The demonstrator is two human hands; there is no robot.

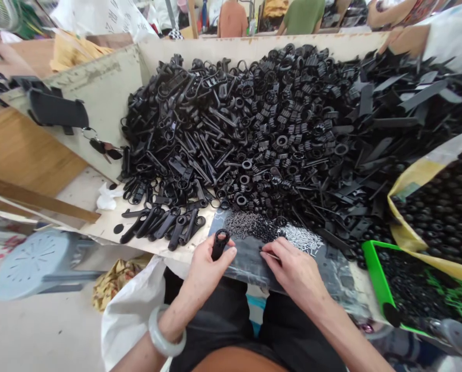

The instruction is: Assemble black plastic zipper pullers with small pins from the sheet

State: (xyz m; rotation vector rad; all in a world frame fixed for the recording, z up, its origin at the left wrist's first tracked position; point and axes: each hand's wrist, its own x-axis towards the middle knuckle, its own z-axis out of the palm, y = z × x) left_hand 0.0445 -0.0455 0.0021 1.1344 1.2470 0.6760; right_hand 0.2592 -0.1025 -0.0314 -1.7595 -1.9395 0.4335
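My left hand [208, 263] is closed around a black plastic handle-like part [220, 244], its ring-shaped end pointing up and away. To its right, the thumb and fingers of my right hand [293, 266] pinch together over the dark work mat [250, 261]. A small dark tip and a thin sliver show at those fingertips, too small to name. Just beyond the fingers lie small heaps of grey metal bits [241, 225], tiny black pieces [267, 230] and silvery pins [303, 240]. Left of my left hand, several similar black handle parts [180, 227] lie in a row.
A large pile of black plastic parts [223, 124] fills the walled bench. At right stand a green tray [374, 268] of small pieces and a yellow-edged bag [405, 181] of black balls. A blue-grey stool [33, 263] is at left. People sit across the bench.
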